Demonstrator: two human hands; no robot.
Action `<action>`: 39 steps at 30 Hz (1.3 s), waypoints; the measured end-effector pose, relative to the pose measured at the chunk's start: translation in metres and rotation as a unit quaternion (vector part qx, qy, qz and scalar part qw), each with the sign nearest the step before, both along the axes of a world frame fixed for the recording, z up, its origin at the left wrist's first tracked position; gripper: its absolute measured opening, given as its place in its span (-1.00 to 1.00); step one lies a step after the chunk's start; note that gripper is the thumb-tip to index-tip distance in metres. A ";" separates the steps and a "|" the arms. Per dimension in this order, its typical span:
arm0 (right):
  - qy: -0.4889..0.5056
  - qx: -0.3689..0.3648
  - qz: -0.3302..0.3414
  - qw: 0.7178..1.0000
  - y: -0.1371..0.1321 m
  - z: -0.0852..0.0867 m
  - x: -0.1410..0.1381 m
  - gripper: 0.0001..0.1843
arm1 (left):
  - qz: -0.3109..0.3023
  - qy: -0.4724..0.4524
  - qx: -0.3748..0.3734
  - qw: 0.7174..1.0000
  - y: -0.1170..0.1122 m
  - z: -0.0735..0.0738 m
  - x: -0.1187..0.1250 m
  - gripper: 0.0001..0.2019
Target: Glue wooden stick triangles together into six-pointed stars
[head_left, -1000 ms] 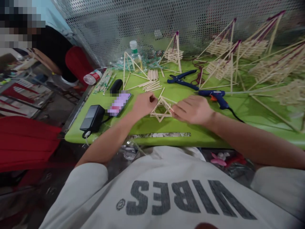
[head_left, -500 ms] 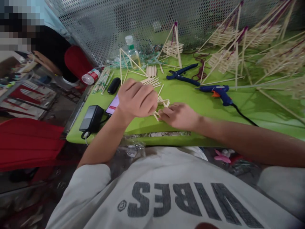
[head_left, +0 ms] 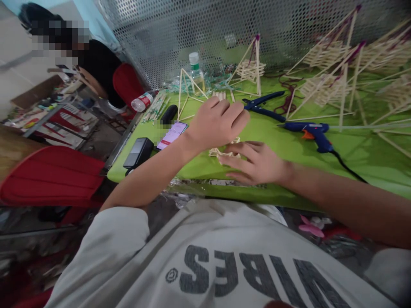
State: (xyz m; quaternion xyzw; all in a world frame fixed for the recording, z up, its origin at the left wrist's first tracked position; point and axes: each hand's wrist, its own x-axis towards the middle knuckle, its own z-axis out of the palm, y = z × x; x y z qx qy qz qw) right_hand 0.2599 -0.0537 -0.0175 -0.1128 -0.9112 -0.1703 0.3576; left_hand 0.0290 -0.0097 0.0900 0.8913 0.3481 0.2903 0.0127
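A small flat star of glued wooden sticks (head_left: pixel 225 152) lies on the green table (head_left: pixel 289 147) near its front edge. My right hand (head_left: pixel 255 164) rests on it with the fingers stretched flat and spread, pressing it down. My left hand (head_left: pixel 218 122) hovers just above and behind the star, back towards me, fingers loosely extended towards a pile of loose sticks (head_left: pixel 220 95). What lies under its palm is hidden. A blue glue gun (head_left: pixel 310 130) lies to the right of both hands.
Blue pliers (head_left: pixel 261 105), a phone (head_left: pixel 172 134), a black charger (head_left: pixel 138 152) and a black case (head_left: pixel 168 114) lie around. A bottle (head_left: pixel 195 77) and stick pyramids (head_left: pixel 251 68) stand at the back. Another person (head_left: pixel 96 72) sits far left by red chairs (head_left: pixel 54 175).
My left hand has lifted off the star and moved up and away towards the loose sticks. My right hand's fingers have flattened on the star. The view has shifted right.
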 end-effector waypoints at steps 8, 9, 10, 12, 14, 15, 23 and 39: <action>-0.117 -0.011 0.162 0.980 -0.048 -0.004 -0.033 -0.30 | 0.116 0.091 0.069 0.987 0.037 -0.026 -0.004 -0.65; -0.147 -0.034 0.158 0.976 -0.051 -0.009 -0.037 -0.24 | 0.121 0.072 0.051 0.989 0.043 -0.029 -0.006 -0.69; -0.171 -0.055 0.159 0.971 -0.052 -0.014 -0.039 -0.20 | 0.129 0.043 0.033 0.990 0.048 -0.031 -0.008 -0.73; -0.197 -0.078 0.164 0.963 -0.052 -0.024 -0.043 -0.19 | 0.142 -0.029 0.002 0.989 0.057 -0.034 -0.012 -0.80; -0.205 -0.083 0.163 0.962 -0.052 -0.030 -0.045 -0.20 | 0.149 -0.095 -0.025 0.984 0.066 -0.034 -0.017 -0.81; -0.208 -0.081 0.158 0.962 -0.052 -0.032 -0.045 -0.21 | 0.149 -0.118 -0.039 0.981 0.070 -0.032 -0.021 -0.80; -0.209 -0.073 0.106 0.969 -0.060 -0.032 -0.043 -0.29 | 0.106 -0.078 -0.134 0.982 0.081 0.039 -0.066 -0.71; -0.163 -0.063 0.060 0.983 -0.065 -0.014 -0.038 -0.33 | 0.005 -0.130 -0.107 0.986 0.042 -0.023 -0.042 -0.84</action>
